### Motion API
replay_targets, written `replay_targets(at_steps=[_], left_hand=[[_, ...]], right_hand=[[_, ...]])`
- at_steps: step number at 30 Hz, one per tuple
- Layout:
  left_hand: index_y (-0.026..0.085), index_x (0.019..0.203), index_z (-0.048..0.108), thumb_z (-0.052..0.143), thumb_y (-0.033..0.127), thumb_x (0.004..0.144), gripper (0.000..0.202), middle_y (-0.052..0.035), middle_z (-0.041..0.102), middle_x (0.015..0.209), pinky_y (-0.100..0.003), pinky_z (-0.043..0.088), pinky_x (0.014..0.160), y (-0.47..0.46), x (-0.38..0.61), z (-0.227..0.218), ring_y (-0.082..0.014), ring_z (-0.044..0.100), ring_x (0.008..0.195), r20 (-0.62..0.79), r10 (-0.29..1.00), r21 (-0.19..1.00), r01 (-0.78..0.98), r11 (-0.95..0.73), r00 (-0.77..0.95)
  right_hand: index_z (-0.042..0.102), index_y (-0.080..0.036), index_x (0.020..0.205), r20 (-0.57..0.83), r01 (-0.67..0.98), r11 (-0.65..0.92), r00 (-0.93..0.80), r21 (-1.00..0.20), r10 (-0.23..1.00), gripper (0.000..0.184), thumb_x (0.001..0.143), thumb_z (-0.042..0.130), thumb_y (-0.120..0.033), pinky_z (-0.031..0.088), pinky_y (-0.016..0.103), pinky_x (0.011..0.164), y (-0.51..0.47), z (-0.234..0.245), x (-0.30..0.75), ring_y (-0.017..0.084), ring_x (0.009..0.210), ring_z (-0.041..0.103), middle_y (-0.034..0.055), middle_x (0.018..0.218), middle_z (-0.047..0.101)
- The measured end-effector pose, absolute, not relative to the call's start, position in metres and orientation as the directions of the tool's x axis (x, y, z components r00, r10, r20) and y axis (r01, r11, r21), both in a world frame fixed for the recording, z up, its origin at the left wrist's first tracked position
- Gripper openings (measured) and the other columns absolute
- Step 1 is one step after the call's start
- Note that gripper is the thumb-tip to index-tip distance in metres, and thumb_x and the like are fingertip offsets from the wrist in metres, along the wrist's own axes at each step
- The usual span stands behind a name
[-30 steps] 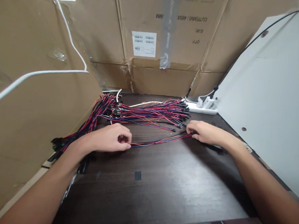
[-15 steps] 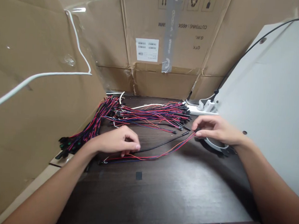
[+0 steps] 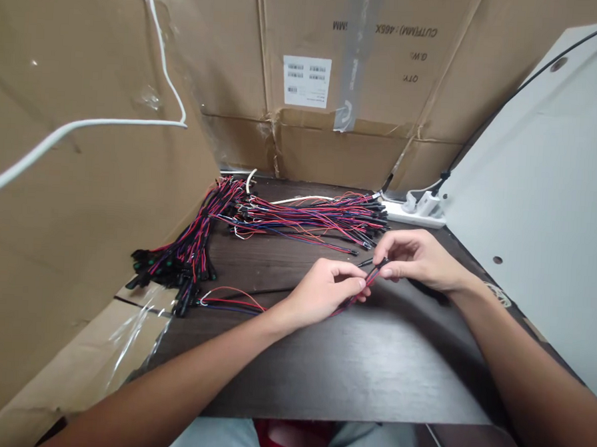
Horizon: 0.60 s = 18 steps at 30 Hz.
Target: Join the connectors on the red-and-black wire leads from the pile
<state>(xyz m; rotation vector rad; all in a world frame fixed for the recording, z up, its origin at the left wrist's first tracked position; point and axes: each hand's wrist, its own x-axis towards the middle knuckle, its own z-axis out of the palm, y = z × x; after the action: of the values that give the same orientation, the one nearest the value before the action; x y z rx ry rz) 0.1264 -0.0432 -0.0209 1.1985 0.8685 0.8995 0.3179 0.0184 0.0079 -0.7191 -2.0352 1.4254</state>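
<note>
My left hand (image 3: 332, 287) is closed around a thin wire harness (image 3: 234, 305) of red, blue and orange wires, close to its right end. At that end, my right hand (image 3: 411, 259) pinches the wires and a small black piece between thumb and forefinger. The harness runs left under my left wrist to a black connector lying on the table. A black cable (image 3: 269, 290) lies behind my left hand, partly hidden by it.
Bundled wire harnesses (image 3: 313, 217) lie at the back of the dark table (image 3: 370, 374). Another heap (image 3: 197, 238) with black connectors rests at the left. A white power strip (image 3: 419, 214) sits at the back right. Cardboard (image 3: 233, 137) and a white panel (image 3: 540, 189) enclose the table.
My left hand has moved right along the harness to near my right hand and closed on the wires. My right hand stays at the harness end. The camera view has tilted down.
</note>
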Motion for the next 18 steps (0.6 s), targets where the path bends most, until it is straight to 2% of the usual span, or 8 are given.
replay_targets(at_steps=[4,9,13,16,18], left_hand=[[0.008,0.076,0.066,0.067,0.029,0.068,0.022,-0.0059,0.064,0.065,-0.022,0.05,0.054,-0.0473,0.1237,-0.0213,-0.0129,0.062,0.053,-0.13,0.898,0.951,-0.204,0.234,0.42],[0.008,0.074,0.062,0.063,0.024,0.067,0.017,-0.0046,0.062,0.059,-0.02,0.048,0.042,-0.0503,0.1244,-0.0199,-0.0127,0.059,0.044,-0.154,0.892,0.953,-0.175,0.248,0.425],[0.009,0.076,0.06,0.059,0.021,0.067,0.014,-0.004,0.06,0.057,-0.021,0.049,0.039,-0.0518,0.1264,-0.021,-0.0132,0.058,0.042,-0.178,0.883,0.948,-0.163,0.271,0.434],[0.009,0.074,0.059,0.057,0.019,0.067,0.013,-0.0043,0.06,0.056,-0.021,0.049,0.039,-0.0521,0.1271,-0.0205,-0.0137,0.058,0.042,-0.196,0.876,0.943,-0.161,0.292,0.44],[0.009,0.074,0.058,0.056,0.019,0.067,0.012,-0.0035,0.059,0.056,-0.021,0.048,0.038,-0.0515,0.1272,-0.0201,-0.0137,0.057,0.041,-0.21,0.877,0.94,-0.156,0.302,0.433]], right_hand=[[0.06,-0.015,0.078,0.083,0.136,0.253,-0.712,-0.958,0.697,0.028,0.07,0.077,-0.035,0.041,0.019,0.043,0.0173,0.0052,0.315,0.009,0.048,0.05,0.0002,0.06,0.059],[0.059,-0.014,0.077,0.054,0.149,0.237,-0.732,-0.96,0.679,0.028,0.07,0.077,-0.034,0.04,0.019,0.042,0.0149,0.0044,0.3115,0.009,0.047,0.051,-0.0005,0.057,0.059],[0.059,-0.015,0.079,0.049,0.148,0.245,-0.759,-0.958,0.65,0.027,0.071,0.076,-0.034,0.041,0.019,0.042,0.0164,0.002,0.3127,0.01,0.049,0.053,0.0008,0.061,0.062],[0.06,-0.015,0.081,0.082,0.168,0.336,-0.782,-0.927,0.618,0.025,0.075,0.074,-0.035,0.044,0.021,0.048,0.0199,0.0029,0.3149,0.011,0.054,0.056,0.0024,0.066,0.064],[0.062,-0.015,0.082,0.2,0.209,0.517,-0.754,-0.83,0.626,0.024,0.076,0.072,-0.035,0.046,0.024,0.055,0.0179,0.0078,0.3114,0.013,0.062,0.057,0.0044,0.074,0.064]])
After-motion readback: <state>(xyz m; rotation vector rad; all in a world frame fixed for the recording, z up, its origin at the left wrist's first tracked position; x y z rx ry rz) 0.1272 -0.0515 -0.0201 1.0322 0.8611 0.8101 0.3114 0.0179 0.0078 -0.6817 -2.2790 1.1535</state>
